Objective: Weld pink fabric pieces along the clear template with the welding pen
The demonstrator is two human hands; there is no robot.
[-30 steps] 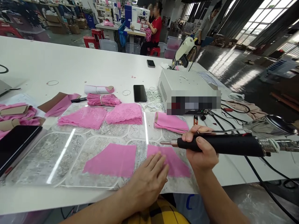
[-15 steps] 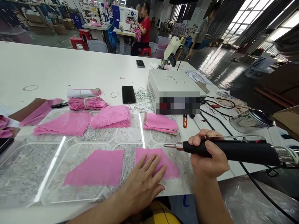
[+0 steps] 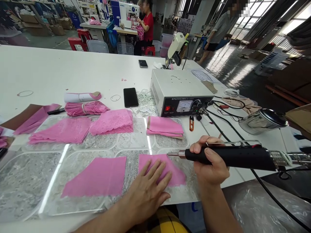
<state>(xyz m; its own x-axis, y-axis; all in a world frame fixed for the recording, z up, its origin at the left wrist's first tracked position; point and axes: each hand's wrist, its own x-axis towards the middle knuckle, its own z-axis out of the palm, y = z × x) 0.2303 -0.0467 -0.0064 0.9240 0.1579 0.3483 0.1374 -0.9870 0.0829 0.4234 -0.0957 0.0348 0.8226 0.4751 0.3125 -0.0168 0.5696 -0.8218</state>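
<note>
My left hand (image 3: 152, 183) lies flat with spread fingers on a pink fabric piece (image 3: 176, 173) near the table's front edge. My right hand (image 3: 212, 161) is wrapped round a black handheld tool (image 3: 238, 157). The tool's metal tip points left, over the upper edge of that piece. Another flat pink piece (image 3: 97, 178) lies to the left on the patterned clear mat (image 3: 21, 184). Behind are two pink lace stacks (image 3: 60, 130), (image 3: 113, 122) and a folded pink stack (image 3: 165, 126).
A metal control box (image 3: 179, 87) stands behind, its cables running right past a glass jar (image 3: 259, 121). Orange snips (image 3: 191, 123), a phone (image 3: 130, 97), tangled white thread (image 3: 146, 102) and a pink bundle (image 3: 86, 108) lie about. Two people are beyond the table.
The tool and my right hand have shifted slightly left, bringing the tip over the fabric's upper edge. The view has moved a little. The person at the back right has changed position.
</note>
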